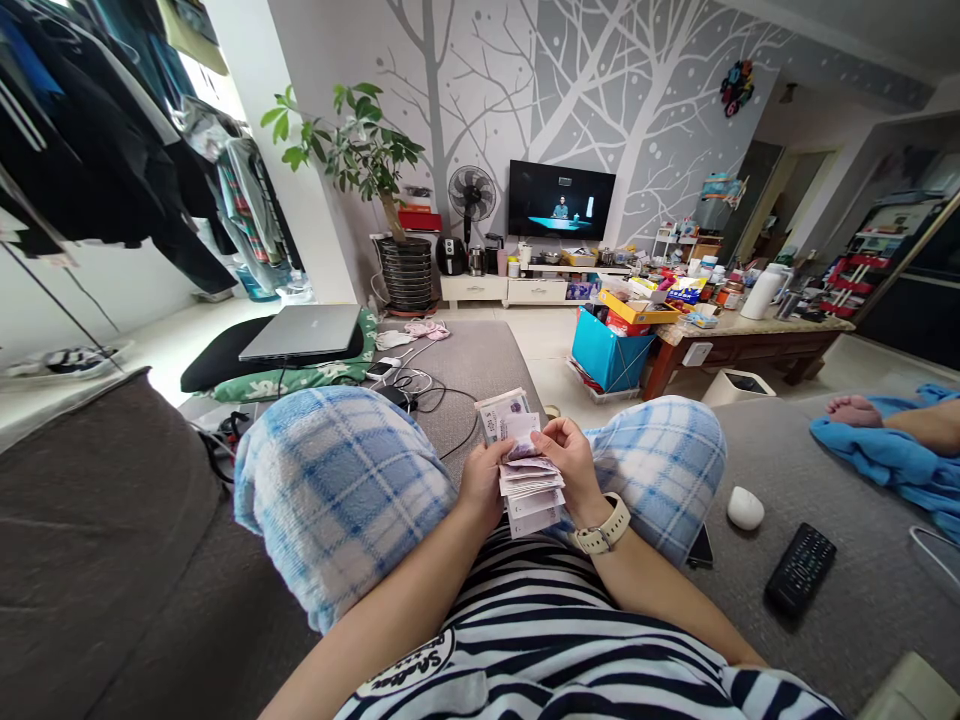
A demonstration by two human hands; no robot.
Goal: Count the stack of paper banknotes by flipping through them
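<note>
Centrally, between two knees in blue-and-white plaid: one stack of banknotes [531,478], fanned toward the body, above a striped shirt [555,640]. Left hand [484,478]: forearm rising from the near left, thumb laid over the notes, fingers curled behind, gripping their left edge. Right hand [574,460]: forearm angled in from the near right, wrist bent inward, thumb and forefinger pinching the notes at their upper right. Right wrist: one pale watch [602,527]. To the right on the grey sofa: one white rounded case [745,509]; nearer, one black remote control [800,570], lying aslant. Far left of the hands: one closed grey laptop [301,332], flat on a black cushion [214,362]. Far centre: one lit television [561,200].
</note>
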